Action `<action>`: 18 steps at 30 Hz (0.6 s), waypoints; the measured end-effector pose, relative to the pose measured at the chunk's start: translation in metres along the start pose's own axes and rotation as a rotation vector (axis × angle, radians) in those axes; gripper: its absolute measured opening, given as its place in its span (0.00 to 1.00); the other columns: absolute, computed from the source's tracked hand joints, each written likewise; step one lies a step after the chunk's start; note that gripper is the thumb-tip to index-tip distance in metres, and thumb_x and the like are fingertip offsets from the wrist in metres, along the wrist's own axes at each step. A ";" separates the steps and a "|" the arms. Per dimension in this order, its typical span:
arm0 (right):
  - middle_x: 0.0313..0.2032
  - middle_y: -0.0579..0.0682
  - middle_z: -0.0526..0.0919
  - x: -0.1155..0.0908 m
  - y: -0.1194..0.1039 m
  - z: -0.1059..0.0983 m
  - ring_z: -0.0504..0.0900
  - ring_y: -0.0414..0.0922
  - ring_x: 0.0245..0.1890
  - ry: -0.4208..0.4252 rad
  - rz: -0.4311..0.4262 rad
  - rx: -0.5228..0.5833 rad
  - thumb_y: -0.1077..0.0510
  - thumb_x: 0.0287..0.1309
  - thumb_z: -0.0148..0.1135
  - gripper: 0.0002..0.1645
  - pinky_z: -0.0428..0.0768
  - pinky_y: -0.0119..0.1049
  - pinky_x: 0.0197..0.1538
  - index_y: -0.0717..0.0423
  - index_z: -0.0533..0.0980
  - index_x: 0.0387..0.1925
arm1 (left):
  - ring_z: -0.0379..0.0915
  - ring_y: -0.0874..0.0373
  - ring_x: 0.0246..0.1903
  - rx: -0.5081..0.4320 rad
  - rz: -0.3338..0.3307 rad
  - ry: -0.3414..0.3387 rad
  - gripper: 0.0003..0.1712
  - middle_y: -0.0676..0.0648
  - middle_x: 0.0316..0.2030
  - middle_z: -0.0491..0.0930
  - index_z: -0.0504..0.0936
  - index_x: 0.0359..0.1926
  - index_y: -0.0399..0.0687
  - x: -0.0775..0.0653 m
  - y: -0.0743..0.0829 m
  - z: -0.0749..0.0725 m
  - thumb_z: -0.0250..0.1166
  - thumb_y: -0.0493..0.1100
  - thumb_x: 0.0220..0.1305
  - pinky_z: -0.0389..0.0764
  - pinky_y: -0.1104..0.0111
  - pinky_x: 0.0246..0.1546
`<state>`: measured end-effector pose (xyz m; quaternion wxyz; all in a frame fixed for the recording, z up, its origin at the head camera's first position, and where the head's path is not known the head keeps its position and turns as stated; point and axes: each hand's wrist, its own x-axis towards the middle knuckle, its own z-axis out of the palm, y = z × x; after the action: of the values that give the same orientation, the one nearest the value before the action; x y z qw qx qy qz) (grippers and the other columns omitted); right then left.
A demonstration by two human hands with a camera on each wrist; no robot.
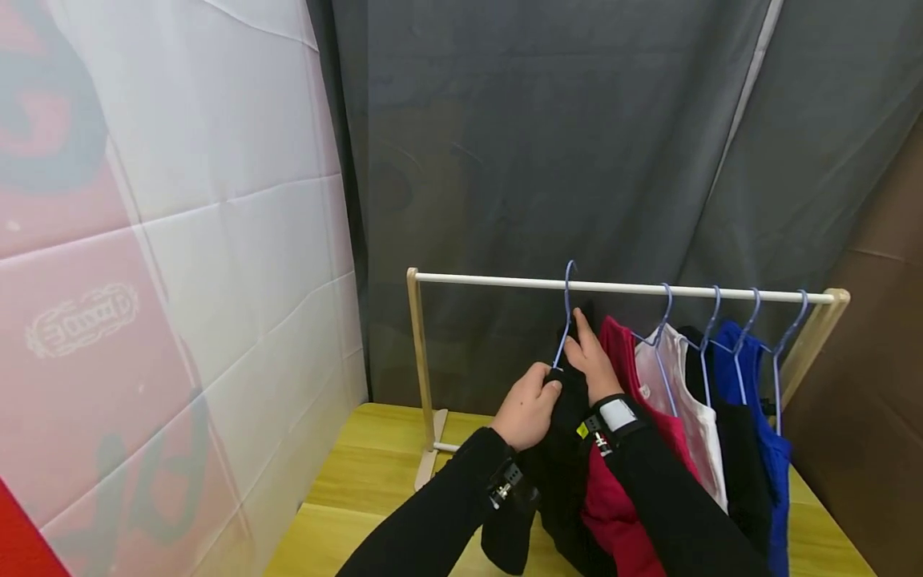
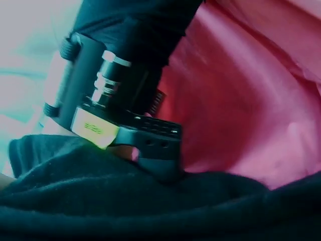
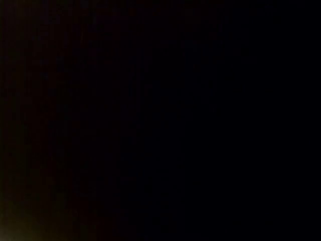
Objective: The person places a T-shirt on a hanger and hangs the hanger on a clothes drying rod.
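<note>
A black garment (image 1: 566,449) hangs on a blue hanger (image 1: 566,308), whose hook overlaps the white rail (image 1: 490,280) in the head view. My left hand (image 1: 526,405) pinches the garment's top edge just below the hanger's neck, thumb uppermost. On the other side, my right hand (image 1: 594,361) lies against the garment's shoulder with its visible fingers extended upward; some fingers are hidden. In the left wrist view, dark cloth (image 2: 120,201) crosses the bottom, in front of a sleeved wrist wearing a camera (image 2: 158,143). The right wrist view is almost wholly black.
To the right along the rail hang a red garment (image 1: 613,497), a white top (image 1: 681,377), another black garment (image 1: 739,457) and a blue one (image 1: 775,481). The rack's wooden post (image 1: 421,361) stands left on the yellow wood-grain table (image 1: 346,473). Grey curtain (image 1: 505,160) hangs behind.
</note>
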<state>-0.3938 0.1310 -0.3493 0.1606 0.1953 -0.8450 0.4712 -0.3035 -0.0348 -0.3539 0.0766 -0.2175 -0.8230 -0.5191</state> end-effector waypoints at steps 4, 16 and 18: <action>0.76 0.66 0.51 -0.005 0.017 0.008 0.51 0.61 0.76 -0.010 0.037 -0.053 0.53 0.78 0.42 0.36 0.48 0.57 0.74 0.61 0.47 0.79 | 0.71 0.58 0.39 -0.020 -0.027 0.000 0.10 0.51 0.39 0.73 0.73 0.48 0.44 0.000 -0.016 0.012 0.48 0.44 0.80 0.71 0.67 0.42; 0.77 0.61 0.52 -0.035 0.027 0.020 0.51 0.60 0.76 0.033 0.022 -0.144 0.50 0.79 0.44 0.36 0.50 0.60 0.73 0.51 0.48 0.81 | 0.71 0.58 0.58 -0.056 -0.027 -0.086 0.21 0.49 0.60 0.75 0.71 0.66 0.50 -0.024 -0.048 0.006 0.47 0.52 0.81 0.70 0.60 0.60; 0.77 0.62 0.54 -0.044 0.028 0.024 0.52 0.61 0.76 0.052 0.029 -0.182 0.52 0.79 0.44 0.35 0.51 0.60 0.72 0.52 0.51 0.80 | 0.69 0.56 0.61 -0.073 -0.024 -0.101 0.24 0.48 0.63 0.74 0.70 0.69 0.49 -0.030 -0.054 -0.001 0.45 0.52 0.81 0.68 0.57 0.63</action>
<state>-0.3714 0.1321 -0.4018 0.1928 0.1554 -0.8825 0.3998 -0.3003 -0.0641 -0.4088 0.0210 -0.2362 -0.8089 -0.5381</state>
